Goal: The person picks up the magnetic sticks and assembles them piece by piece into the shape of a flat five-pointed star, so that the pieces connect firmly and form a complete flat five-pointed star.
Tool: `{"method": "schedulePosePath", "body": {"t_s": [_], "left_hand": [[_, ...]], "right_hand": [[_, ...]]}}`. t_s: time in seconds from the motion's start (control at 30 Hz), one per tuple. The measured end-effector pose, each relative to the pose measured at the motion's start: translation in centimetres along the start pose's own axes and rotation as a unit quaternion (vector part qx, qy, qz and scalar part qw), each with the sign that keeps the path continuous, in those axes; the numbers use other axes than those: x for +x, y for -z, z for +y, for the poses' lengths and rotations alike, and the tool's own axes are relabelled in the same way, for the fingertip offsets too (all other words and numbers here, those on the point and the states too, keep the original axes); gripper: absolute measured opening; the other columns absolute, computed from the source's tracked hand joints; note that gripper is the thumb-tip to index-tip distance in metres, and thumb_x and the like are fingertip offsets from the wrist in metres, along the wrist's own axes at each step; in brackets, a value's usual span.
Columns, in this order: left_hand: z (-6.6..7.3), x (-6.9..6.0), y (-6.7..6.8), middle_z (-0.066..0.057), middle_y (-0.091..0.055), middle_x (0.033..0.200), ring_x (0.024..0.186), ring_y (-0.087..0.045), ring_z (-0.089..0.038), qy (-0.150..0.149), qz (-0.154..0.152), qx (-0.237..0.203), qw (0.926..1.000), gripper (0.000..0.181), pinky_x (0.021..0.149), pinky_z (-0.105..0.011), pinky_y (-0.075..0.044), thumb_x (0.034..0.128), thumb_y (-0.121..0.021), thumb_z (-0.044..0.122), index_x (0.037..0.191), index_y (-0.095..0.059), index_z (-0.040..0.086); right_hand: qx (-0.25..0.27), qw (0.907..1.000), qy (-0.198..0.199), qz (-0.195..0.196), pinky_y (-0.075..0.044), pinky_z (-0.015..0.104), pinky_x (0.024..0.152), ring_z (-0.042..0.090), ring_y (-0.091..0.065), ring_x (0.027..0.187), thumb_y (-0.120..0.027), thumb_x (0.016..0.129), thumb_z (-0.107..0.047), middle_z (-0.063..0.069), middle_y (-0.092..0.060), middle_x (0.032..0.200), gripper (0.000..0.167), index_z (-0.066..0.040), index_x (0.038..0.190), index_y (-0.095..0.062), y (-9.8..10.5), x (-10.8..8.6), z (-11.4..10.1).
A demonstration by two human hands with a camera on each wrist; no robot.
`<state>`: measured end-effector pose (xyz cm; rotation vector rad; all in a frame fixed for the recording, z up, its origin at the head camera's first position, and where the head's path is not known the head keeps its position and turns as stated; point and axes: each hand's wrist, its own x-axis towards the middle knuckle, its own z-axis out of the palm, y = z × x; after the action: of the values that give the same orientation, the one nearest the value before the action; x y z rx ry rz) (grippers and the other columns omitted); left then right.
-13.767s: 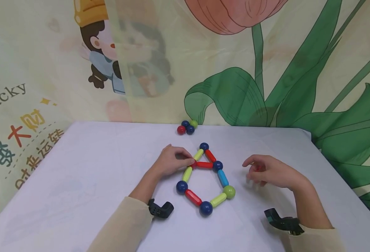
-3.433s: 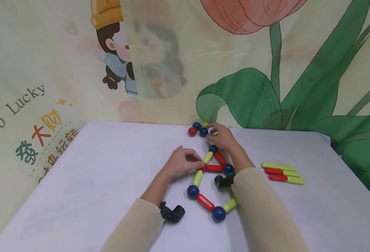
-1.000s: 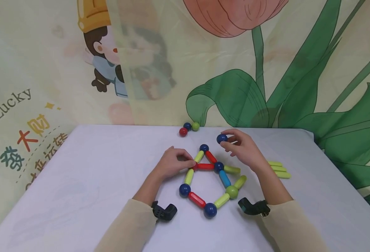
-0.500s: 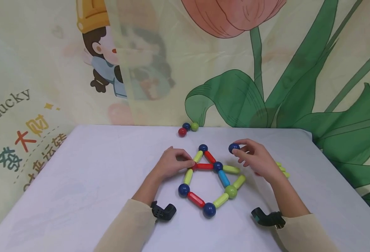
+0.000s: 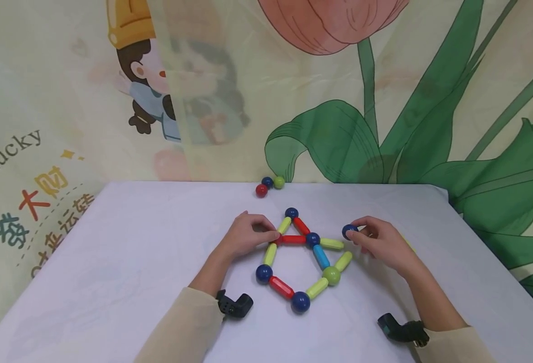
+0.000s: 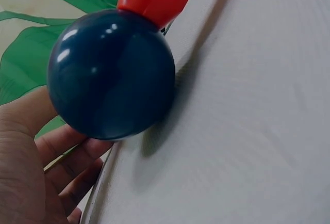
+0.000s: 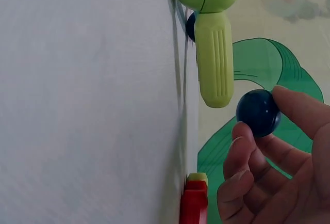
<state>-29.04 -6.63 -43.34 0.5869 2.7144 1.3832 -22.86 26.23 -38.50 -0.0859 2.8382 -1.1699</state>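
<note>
Navy ball (image 5: 349,231) pinched in the right hand (image 5: 382,244), near a ball-and-rod frame (image 5: 294,239).

Thumb and fingers of the right hand grip the ball above the white tabletop (image 5: 180,333), apart from the two yellow-green rods, an upper one (image 5: 332,244) and a lower one (image 5: 343,260), that jut from the frame's right side; the left hand (image 5: 247,234) pinches the red ball (image 5: 277,240) at the frame's left joint (mostly hidden by the fingertips); behind the frame sit three loose balls, red (image 5: 261,190), navy and green, clustered near the back edge.
</note>
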Motion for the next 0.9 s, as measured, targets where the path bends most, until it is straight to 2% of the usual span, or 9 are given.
{"method": "schedulePosePath", "body": {"t_s": [0.13,0.37,0.67,0.9], "left_hand": [[-0.08,0.04,-0.04,0.010,-0.075,0.089,0.100,-0.066,-0.016,-0.001,-0.001,-0.002,1.0000,0.010,0.130,-0.050,-0.010,0.0896,-0.077,0.029,0.094,-0.079,0.021],[-0.15,0.03,-0.07,0.011,-0.075,0.088,0.099,-0.066,-0.015,0.003,0.001,-0.004,1.0000,0.008,0.130,-0.048,-0.010,0.0890,-0.078,0.028,0.094,-0.079,0.021],[-0.19,-0.03,-0.06,0.010,-0.076,0.089,0.100,-0.066,-0.015,0.004,0.000,-0.004,1.0000,0.009,0.130,-0.048,-0.010,0.0892,-0.078,0.028,0.095,-0.079,0.021],[-0.10,0.01,-0.08,0.011,-0.075,0.088,0.101,-0.066,-0.016,0.004,0.001,-0.002,1.0000,0.009,0.130,-0.049,-0.010,0.0894,-0.078,0.029,0.094,-0.079,0.021]], "right_hand": [[-0.023,0.9997,-0.008,-0.009,-0.051,0.030,0.058,0.022,-0.057,0.073,-0.069,0.098,-0.041,0.011,-0.065,0.093,0.054,-0.001,0.133,-0.058,0.23,-0.25,0.28],[-0.034,0.9977,-0.024,-0.053,-0.045,0.029,0.050,0.021,-0.053,0.063,-0.071,0.097,-0.037,0.009,-0.058,0.079,0.050,-0.001,0.130,-0.060,0.73,-0.62,0.66],[-0.036,0.9955,-0.030,-0.082,-0.044,0.029,0.049,0.020,-0.052,0.062,-0.070,0.097,-0.035,0.008,-0.058,0.082,0.047,-0.001,0.128,-0.061,0.55,-0.75,1.07],[-0.035,0.9953,-0.031,-0.084,-0.044,0.029,0.049,0.020,-0.052,0.061,-0.069,0.098,-0.032,0.008,-0.058,0.081,0.044,0.000,0.127,-0.062,0.31,-0.81,0.91]]}}
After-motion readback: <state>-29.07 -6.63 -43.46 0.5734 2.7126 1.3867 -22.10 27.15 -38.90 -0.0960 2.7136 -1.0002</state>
